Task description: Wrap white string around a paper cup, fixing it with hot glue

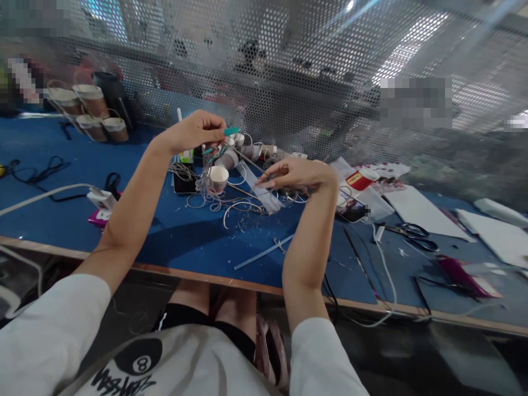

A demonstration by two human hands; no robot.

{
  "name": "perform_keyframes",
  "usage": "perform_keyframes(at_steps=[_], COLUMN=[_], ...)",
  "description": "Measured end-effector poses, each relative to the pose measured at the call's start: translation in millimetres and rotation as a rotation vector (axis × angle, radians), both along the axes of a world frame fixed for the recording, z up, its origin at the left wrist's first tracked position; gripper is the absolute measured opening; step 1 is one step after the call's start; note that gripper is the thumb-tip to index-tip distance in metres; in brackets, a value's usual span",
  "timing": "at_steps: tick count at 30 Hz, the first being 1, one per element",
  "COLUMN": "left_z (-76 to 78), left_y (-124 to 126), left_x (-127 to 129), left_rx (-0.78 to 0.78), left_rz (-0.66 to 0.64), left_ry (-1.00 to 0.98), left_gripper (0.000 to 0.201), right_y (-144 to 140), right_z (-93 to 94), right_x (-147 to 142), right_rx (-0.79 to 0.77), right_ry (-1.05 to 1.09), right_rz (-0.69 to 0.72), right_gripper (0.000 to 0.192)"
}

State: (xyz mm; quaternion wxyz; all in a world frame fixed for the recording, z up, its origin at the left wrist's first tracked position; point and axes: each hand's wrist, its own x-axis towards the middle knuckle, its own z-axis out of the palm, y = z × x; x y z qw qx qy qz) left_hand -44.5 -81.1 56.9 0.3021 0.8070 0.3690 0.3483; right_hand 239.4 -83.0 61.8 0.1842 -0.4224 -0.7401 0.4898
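Note:
My left hand (202, 132) is raised over a tangle of cord, its thumb and fingers pinched together. Slim teal pieces (232, 131) jut from its fingertips; whether they are long nails or a tool I cannot tell. A thin greyish cord (249, 161) stretches from there down to my right hand (289, 173), whose fingertips are closed on it. Under and between the hands lie loose loops of cord (214, 204), a white paper cup (218, 178), grey spools (228, 159) and a clear plastic strip (264, 193).
Small brown-and-white cups (93, 100) stand far left beside a dark bottle (113, 91). Rightward lie a phone (352, 209), a red-and-white cup (363, 179), scissors (412, 232) and white boards (427, 212). A perforated metal screen (289, 82) rises behind the blue table (185, 247).

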Motion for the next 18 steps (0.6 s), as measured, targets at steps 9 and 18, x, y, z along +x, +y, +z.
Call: perform_keyframes(at_steps=[9, 18], left_z=[-8.1, -0.3], left_y=[14, 6], left_x=[-5, -14], left_rx=[-0.032, -0.018], left_rz=[-0.13, -0.026], left_ry=[0.31, 0.25], left_gripper=[0.041, 0.037], right_y=[26, 24], right_z=[-18.8, -17.4], right_x=[-14, -5], right_rx=[0.428, 0.411], right_ry=[1.125, 0.127], right_rz=[-0.263, -0.363], right_gripper=[0.021, 0.034])
